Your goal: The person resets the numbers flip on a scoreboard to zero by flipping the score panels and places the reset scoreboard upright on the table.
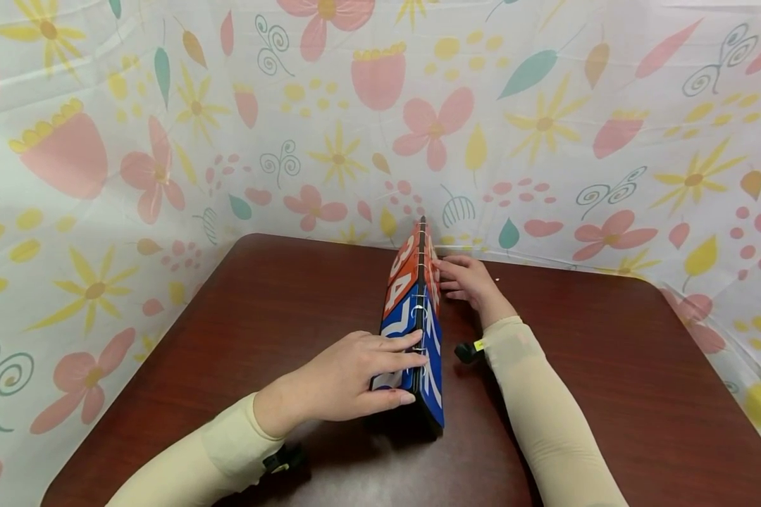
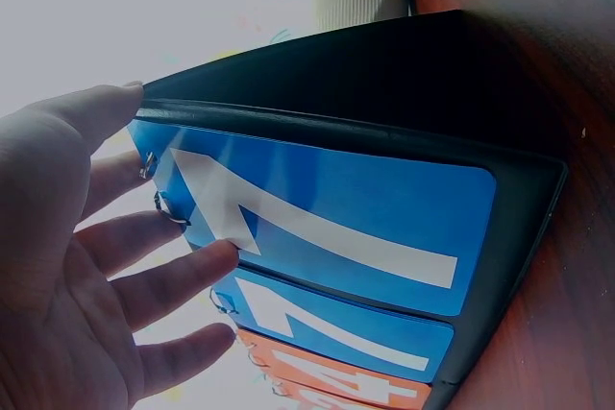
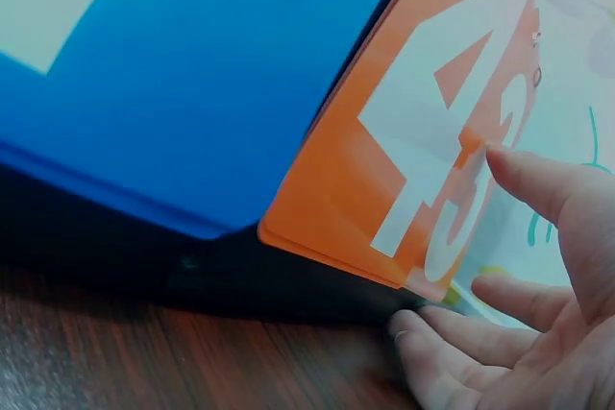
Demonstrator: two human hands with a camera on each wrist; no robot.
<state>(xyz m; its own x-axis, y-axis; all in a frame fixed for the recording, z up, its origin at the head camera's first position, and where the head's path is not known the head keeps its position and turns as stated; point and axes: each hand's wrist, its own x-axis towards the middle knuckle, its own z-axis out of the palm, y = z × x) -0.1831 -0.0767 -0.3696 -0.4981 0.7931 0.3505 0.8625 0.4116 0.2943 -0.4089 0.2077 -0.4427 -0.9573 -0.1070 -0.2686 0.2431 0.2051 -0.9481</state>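
Just below the head view's centre, the scoreboard (image 1: 430,320) is best kept steady by the left hand (image 1: 358,367), spread across its ridge (image 1: 421,271), with the orange cards (image 3: 389,132) touched lightly by the loosely spread right hand (image 1: 472,283).

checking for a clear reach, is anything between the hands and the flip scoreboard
Nothing visible: the left hand rests over the top of the flip scoreboard, and the right hand is at its orange cards.

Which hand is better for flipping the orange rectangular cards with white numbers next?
Probably the right hand: it is close beside the orange cards. The left hand lies across the top of the tent-shaped black stand, by the blue rectangular cards with white numbers.
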